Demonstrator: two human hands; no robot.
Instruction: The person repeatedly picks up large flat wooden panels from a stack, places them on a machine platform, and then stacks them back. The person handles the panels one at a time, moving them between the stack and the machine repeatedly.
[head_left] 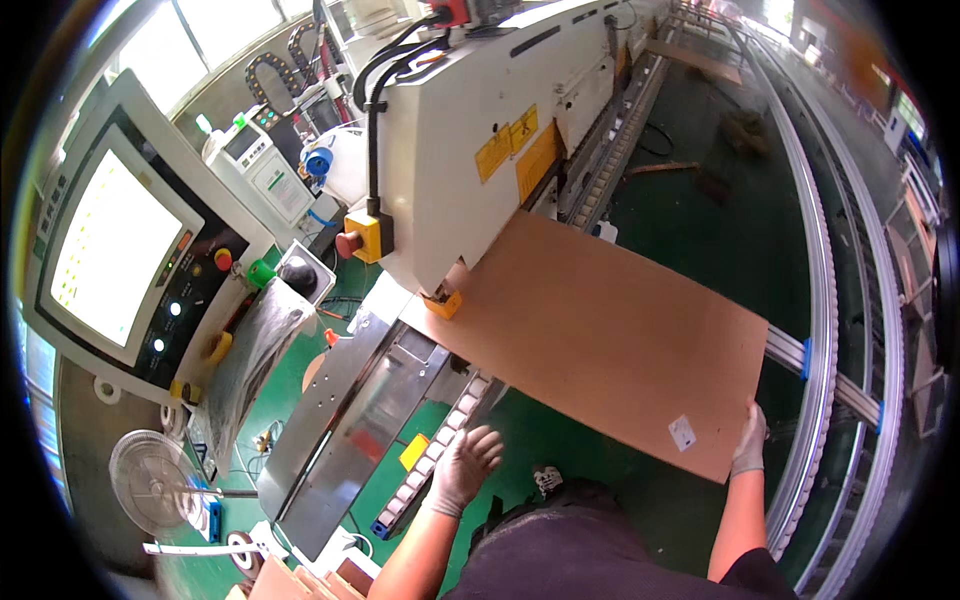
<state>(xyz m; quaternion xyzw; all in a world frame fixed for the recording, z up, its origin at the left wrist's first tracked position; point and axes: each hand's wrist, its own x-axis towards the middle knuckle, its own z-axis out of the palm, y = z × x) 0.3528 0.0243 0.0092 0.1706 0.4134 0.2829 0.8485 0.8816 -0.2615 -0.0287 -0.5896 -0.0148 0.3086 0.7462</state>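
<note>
A large flat brown panel (610, 330) with a small white label (682, 432) near its close corner lies partly under the long white machine (440, 150). My right hand (749, 443), in a pale glove, grips the panel's right edge near that corner; its fingertips are partly hidden by the board. My left hand (466, 468), gloved as well, hangs open over the row of white rollers (440, 440), apart from the panel and holding nothing. The panel's far left edge goes in beside a yellow-orange guard (443, 305) at the machine's mouth.
A control console (125, 250) with a lit screen stands at left, above a fan (155, 480). A red stop button (348, 244) juts from the machine. A metal infeed table (350, 420) lies left of the rollers. Curved metal rails (822, 400) run along the right.
</note>
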